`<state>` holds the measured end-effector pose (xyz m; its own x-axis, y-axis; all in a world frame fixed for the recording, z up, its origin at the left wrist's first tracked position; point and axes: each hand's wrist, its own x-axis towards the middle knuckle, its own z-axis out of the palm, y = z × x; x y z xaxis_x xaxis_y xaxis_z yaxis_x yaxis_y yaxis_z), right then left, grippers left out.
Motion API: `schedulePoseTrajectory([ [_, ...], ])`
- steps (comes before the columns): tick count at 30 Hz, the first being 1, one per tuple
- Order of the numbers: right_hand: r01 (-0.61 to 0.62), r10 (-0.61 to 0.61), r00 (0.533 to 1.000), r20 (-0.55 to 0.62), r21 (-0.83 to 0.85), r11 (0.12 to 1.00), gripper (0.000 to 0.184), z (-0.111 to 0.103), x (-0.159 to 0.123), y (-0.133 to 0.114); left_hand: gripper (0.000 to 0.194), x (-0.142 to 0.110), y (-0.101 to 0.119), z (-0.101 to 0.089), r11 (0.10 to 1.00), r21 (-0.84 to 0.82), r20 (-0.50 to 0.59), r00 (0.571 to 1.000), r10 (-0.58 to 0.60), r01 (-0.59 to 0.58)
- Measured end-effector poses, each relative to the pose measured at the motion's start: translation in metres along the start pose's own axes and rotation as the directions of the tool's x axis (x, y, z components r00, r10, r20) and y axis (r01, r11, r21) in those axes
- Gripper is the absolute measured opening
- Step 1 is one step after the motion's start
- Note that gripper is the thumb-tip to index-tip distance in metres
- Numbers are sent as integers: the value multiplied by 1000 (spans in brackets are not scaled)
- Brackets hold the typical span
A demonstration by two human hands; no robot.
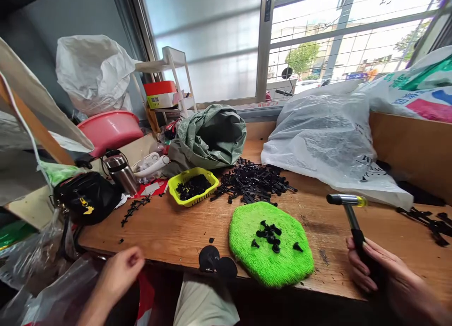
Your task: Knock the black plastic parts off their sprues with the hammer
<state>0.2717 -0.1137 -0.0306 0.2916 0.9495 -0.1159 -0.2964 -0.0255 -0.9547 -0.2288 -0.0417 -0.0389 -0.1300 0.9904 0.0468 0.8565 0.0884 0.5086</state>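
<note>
My right hand [379, 269] is closed round the black handle of a small mallet [349, 217], held upright at the right of the table. Its head has one black end and one clear yellow end. My left hand [122, 272] is at the table's front edge, fingers curled in; whatever they hold, if anything, is hidden. Between the hands lies a bright green fluffy pad [247, 236] with several small black plastic pieces [270, 234] on it. Two black round discs [209, 258] lie left of the pad, at the edge.
Behind the pad is a heap of black plastic parts [252, 180]. A yellow basket [173, 192] holds more, beside an open green sack [187, 147]. A steel bottle [122, 173] and black bag [84, 199] stand left; a white plastic sack [318, 137] fills the back right.
</note>
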Motion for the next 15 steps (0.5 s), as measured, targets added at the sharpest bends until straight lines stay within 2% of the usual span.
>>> schedulePoseTrajectory([
  [2,-24,24,1000,2,21,1000,28,-4,2,4,24,15,63,3,978,36,-29,978,205,-204],
  [4,-53,53,999,-9,39,998,26,-8,5,6,18,31,124,15,903,82,56,907,418,-421],
  [5,-70,71,997,-19,47,996,25,-10,6,7,18,40,151,25,863,94,77,868,491,-497],
  [7,-92,94,995,-35,54,994,26,-13,7,9,20,60,194,48,811,177,19,825,564,-558],
  [9,-73,74,997,-27,42,996,25,-15,7,10,24,81,222,72,797,263,12,828,560,-543],
  [11,-20,21,1000,-5,13,1000,23,-16,5,11,24,99,237,92,802,279,1,835,550,-528],
  [13,15,-15,1000,0,-7,1000,22,-17,4,13,25,113,242,103,805,264,-10,833,553,-531],
  [15,20,-20,1000,-15,1,1000,22,-17,3,15,26,121,241,105,806,246,-27,827,561,-539],
])
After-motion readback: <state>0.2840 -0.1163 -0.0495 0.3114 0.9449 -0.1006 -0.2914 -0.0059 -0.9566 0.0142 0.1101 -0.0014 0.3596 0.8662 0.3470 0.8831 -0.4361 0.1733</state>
